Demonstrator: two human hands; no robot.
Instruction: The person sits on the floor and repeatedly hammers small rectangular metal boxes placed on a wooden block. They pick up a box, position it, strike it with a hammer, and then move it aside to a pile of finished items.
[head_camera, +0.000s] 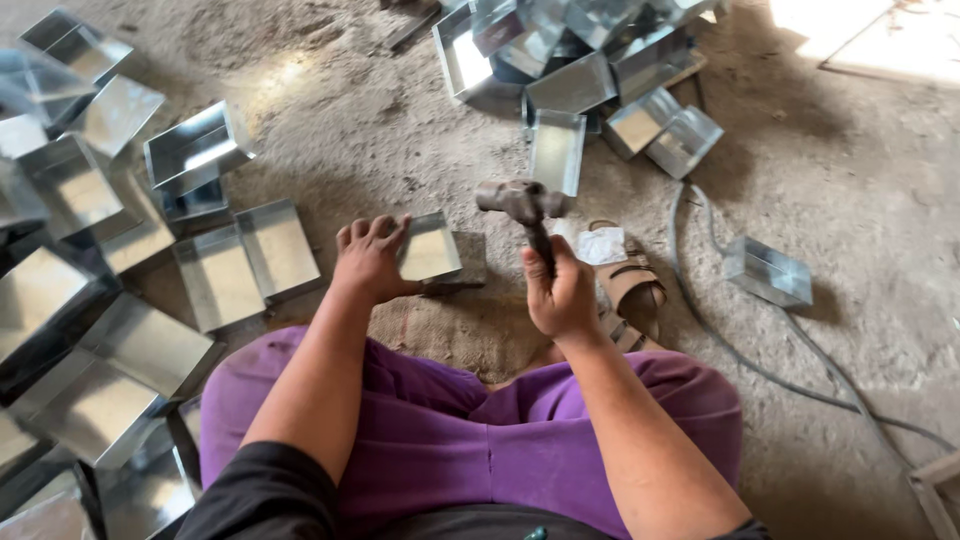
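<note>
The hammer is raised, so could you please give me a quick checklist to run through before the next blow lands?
1. Right hand grips the hammer handle firmly: ok.
2. Left hand steadies the metal tray: ok.
3. Left fingers away from the strike spot: not ok, they curl over the tray's rim.
4. Tray seated on the block beneath: cannot tell.
5. Hammer head tight on its handle: cannot tell.
6. Cable outside the swing: ok.
</note>
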